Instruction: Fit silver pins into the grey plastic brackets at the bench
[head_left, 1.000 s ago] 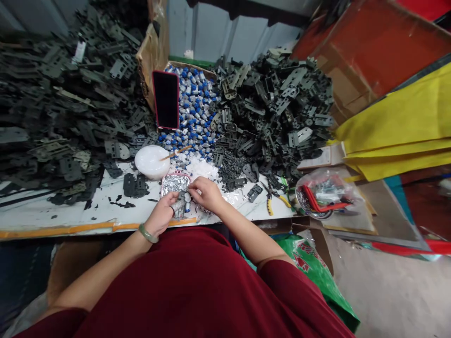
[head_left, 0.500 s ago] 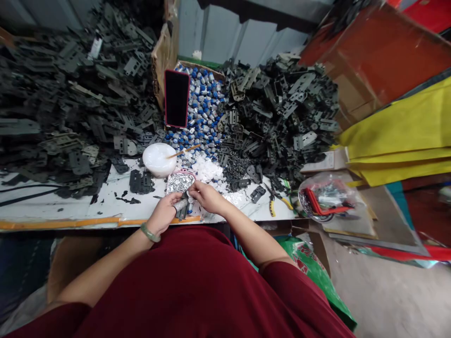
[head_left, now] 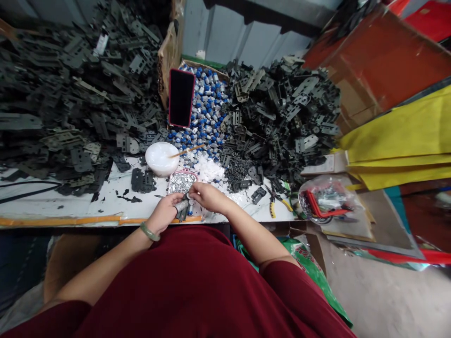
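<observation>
Left-hand grip (head_left: pixel 163 213): holds grey part (head_left: pixel 182 215) | right-hand grip (head_left: pixel 208 197): now closer to left

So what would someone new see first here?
Probably the huge heap of dark grey, slotted parts on the left and the similar dark grey heap right of centre, with small blue-and-white cylinders between them. A black-screened phone in a pinkish-red case stands before those cylinders. Bright yellow sheeting is at the right edge, while the person's left grip and right grip are close together at a small dark grey part.
</observation>
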A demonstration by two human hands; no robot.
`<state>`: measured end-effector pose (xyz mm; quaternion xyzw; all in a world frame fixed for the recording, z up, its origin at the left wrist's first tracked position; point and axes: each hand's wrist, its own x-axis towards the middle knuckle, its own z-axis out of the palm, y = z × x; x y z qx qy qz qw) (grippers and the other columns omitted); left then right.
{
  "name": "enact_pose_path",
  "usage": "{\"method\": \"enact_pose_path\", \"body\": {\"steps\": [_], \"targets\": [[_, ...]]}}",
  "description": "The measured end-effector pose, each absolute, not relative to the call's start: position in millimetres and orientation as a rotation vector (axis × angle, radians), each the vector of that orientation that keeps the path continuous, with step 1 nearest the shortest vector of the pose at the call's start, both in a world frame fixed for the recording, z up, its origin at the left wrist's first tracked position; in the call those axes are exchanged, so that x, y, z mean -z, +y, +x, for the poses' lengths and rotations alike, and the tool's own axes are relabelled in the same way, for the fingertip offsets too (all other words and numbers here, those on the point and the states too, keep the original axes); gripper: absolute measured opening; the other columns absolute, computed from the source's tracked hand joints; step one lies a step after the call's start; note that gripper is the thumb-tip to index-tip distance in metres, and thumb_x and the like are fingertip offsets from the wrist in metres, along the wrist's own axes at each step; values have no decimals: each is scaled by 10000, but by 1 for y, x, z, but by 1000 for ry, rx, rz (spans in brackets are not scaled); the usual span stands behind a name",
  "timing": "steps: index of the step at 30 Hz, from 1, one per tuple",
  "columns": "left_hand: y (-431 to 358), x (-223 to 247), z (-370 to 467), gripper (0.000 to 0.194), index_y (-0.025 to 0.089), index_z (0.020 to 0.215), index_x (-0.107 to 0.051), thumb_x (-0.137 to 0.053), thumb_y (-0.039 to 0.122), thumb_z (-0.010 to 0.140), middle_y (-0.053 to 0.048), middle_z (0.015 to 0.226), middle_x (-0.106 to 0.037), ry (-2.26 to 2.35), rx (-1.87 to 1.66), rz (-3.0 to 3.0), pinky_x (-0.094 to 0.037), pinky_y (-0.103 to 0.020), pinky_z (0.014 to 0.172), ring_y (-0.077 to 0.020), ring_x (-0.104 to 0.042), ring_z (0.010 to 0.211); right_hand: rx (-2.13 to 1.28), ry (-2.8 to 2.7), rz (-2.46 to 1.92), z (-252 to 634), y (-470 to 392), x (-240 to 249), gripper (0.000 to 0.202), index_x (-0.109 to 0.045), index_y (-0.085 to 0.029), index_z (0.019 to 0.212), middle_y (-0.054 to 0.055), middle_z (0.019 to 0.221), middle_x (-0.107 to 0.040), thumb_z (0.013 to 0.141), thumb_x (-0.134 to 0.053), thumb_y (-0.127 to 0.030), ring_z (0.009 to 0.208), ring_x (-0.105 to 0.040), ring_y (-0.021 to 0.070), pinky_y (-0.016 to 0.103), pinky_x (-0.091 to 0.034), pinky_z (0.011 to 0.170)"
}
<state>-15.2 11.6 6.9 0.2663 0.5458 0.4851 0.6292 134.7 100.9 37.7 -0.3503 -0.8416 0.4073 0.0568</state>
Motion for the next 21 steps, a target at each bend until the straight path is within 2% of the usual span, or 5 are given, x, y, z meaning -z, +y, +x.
{"method": "enact_pose_path", "body": {"steps": [4, 10, 16, 18, 21], "targets": [[10, -9, -22, 224, 200, 707, -648, -676, 97, 511, -17, 729, -697, 1233, -1092, 680, -473, -359, 858, -209, -643, 800, -1445, -2420, -973, 133, 100, -33, 87, -559, -160, 740, -3, 731, -598, 801, -622, -163, 679, -537, 108, 209, -407, 660], [7, -8, -29, 197, 191, 706, -635, -655, 102, 531, -24, 721, -688, 1291, -1112, 656, -484, -358, 836, -205, -644, 770, -1243, -2335, -1070, 119, 88, -24, 71, -573, -164, 726, 18, 770, -589, 778, -620, -151, 737, -536, 127, 261, -415, 722], [0, -10, -36, 250, 186, 821, -604, -662, 124, 585, -24, 808, -687, 1245, -1066, 783, -491, -300, 764, -177, -639, 776, -2009, -1786, -1052, 116, 99, -7, 465, -471, -173, 634, -41, 615, -552, 543, -803, -486, 571, -507, 94, 232, -425, 567], [-1, -9, -38, 250, 181, 828, -585, -681, 148, 600, -22, 808, -680, 1231, -1084, 762, -486, -281, 732, -168, -630, 766, -1878, -1662, -1125, 113, 109, -8, 473, -484, -178, 691, -51, 617, -542, 563, -780, -524, 549, -492, 85, 223, -416, 539], [-1, -9, -40, 267, 169, 838, -576, -714, 198, 612, -20, 790, -673, 1210, -1102, 686, -474, -257, 686, -151, -611, 725, -1503, -1492, -1195, 102, 135, -21, 404, -520, -184, 871, -39, 697, -556, 709, -676, -520, 583, -503, 86, 228, -439, 572]]}}
